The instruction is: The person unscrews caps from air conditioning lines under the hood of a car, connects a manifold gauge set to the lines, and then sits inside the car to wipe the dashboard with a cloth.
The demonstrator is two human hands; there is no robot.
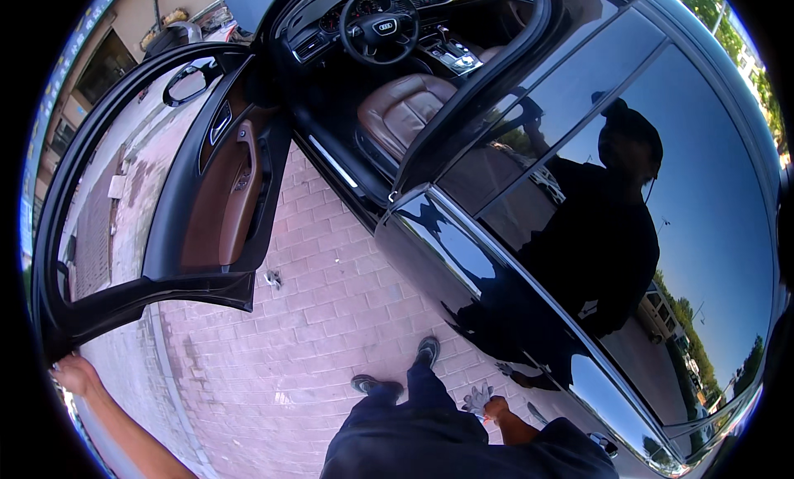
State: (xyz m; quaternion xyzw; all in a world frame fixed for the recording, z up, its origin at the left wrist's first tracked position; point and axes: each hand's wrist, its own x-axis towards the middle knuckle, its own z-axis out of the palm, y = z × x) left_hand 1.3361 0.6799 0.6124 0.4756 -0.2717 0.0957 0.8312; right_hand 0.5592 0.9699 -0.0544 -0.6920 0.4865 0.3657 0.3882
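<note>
Well — door [194,210] against left hand [74,374]

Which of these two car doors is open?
The front door, with the brown inner panel and the left hand at its edge: it stands swung out, while the rear door looks shut.

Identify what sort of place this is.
Outdoors, likely a roadside or parking spot: pinkish brick paving underfoot, a beige building beyond the open door, and a dark car standing alongside.

A round black steering wheel [383,27] stands before a brown leather seat [407,111]; pinkish brick paving [306,322] lies outside.
</note>
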